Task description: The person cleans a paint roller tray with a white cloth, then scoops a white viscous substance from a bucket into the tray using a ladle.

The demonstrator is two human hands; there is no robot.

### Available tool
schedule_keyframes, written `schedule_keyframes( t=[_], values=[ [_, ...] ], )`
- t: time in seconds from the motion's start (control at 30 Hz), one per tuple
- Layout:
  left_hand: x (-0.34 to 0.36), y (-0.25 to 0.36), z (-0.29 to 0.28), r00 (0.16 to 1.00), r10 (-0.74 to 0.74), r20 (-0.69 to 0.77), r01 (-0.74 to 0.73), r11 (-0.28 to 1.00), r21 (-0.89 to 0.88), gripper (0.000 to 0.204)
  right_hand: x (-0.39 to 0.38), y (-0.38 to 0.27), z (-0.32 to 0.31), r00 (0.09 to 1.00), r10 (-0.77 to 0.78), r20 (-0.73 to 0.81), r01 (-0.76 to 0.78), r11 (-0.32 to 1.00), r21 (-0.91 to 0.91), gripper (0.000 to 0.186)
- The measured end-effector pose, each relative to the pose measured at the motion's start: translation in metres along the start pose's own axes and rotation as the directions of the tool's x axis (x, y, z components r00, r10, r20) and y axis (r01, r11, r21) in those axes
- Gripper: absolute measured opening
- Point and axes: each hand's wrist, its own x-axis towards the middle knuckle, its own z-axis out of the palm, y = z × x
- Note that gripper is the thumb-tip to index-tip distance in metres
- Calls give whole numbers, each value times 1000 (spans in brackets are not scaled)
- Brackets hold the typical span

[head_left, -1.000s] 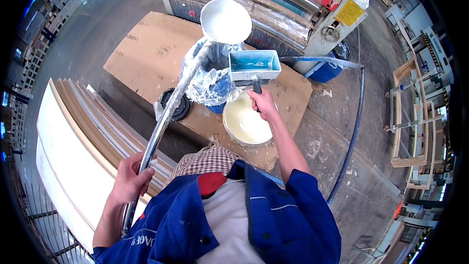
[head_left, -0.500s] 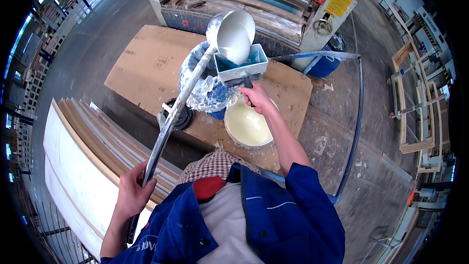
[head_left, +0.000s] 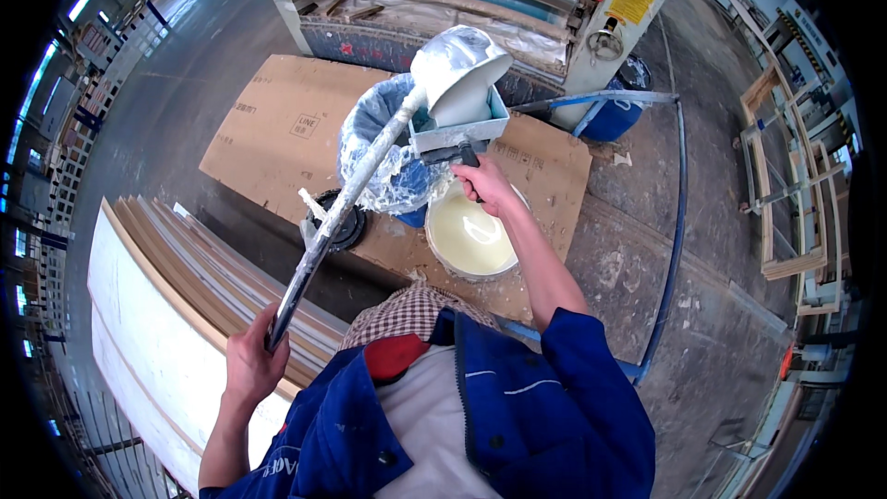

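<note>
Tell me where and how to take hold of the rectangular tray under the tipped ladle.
Take the tray by its black handle, coming from the person's side, as the right grip does. The handle juts from the near wall toward the person. The open top looks best avoided, since the ladle is tipped over it with white liquid running in.

The ladle bowl (head_left: 462, 57) is grey smeared with white, its shaft (head_left: 371, 166) white fading to black. The hand-held box (head_left: 457, 137) is pale grey-blue with a black handle (head_left: 469, 156). The liquid (head_left: 460, 233) is pale yellow; the cardboard (head_left: 254, 106), brown with dark print; the jacket (head_left: 577, 407), blue; the cloth (head_left: 418, 316), brown-and-white checked.
</note>
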Motion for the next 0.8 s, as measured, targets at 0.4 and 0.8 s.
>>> schedule_keyframes(
  t=[0.4,0.8],
  values=[
    [-6,-24,5,979,188,-75,-165,956,243,49,-5,-3,-14,997,-59,-43,60,998,9,19],
    [-10,-29,2,958,244,-149,-201,945,257,52,-9,-11,-16,992,-87,-93,91,995,41,21]
  ],
)
